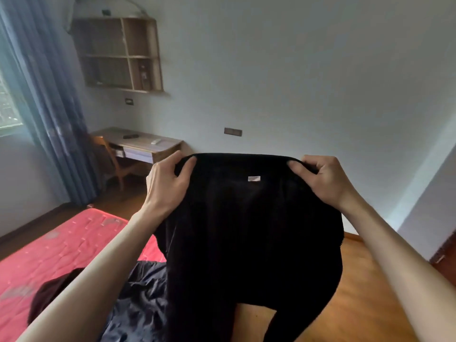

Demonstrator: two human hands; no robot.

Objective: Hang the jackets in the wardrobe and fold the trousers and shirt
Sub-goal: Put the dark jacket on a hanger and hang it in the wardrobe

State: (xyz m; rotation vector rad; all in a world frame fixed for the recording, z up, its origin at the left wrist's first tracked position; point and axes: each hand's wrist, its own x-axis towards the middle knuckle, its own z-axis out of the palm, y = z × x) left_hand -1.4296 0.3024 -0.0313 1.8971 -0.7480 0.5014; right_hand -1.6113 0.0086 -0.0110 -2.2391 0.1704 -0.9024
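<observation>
Head view: a bedroom, both hands up front holding dark trousers in the air.
Bed [61, 245]: red quilted cover, low left; a dark crumpled garment [138, 297] lies on it, another dark piece [51, 290] beside that.
Floor [357, 292]: glossy orange wood, below right.
Trousers [246, 230]: black, soft, matte; waistband stretched level on top, small white tag inside, legs hanging straight down, so the long axis runs vertical.
Left hand [165, 183]: grips the waistband's left end, fingers curled over the cloth.
Right hand [320, 178]: pinches the right end, about level with the left.
Next, likely: lower onto the bed at left to fold.
</observation>
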